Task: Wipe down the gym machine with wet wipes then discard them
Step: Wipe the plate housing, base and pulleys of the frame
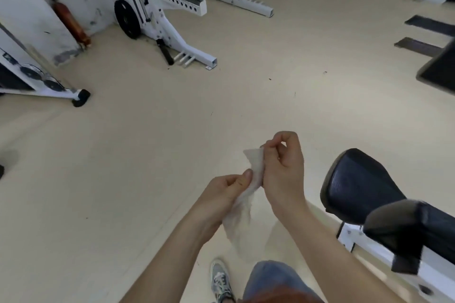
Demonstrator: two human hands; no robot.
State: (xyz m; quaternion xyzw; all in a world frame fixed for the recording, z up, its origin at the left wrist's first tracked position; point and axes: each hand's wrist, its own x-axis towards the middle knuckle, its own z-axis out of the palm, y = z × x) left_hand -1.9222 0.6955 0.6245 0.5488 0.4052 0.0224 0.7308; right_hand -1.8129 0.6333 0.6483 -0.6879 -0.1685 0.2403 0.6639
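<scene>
White wipe pinched between both hands above the floor: left hand grips its middle, right hand its top. Looks like unfolding before wiping. Next: spread it, reach right to the pad.

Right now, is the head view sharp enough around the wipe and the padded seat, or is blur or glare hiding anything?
Head view: the wet wipe is motion-blurred in its hanging lower half, though the left hand and right hand read clearly; the padded seat is fairly sharp, the roller pad beside it smeared; wide-angle distortion tilts the white rack; soft even light, no glare.
</scene>
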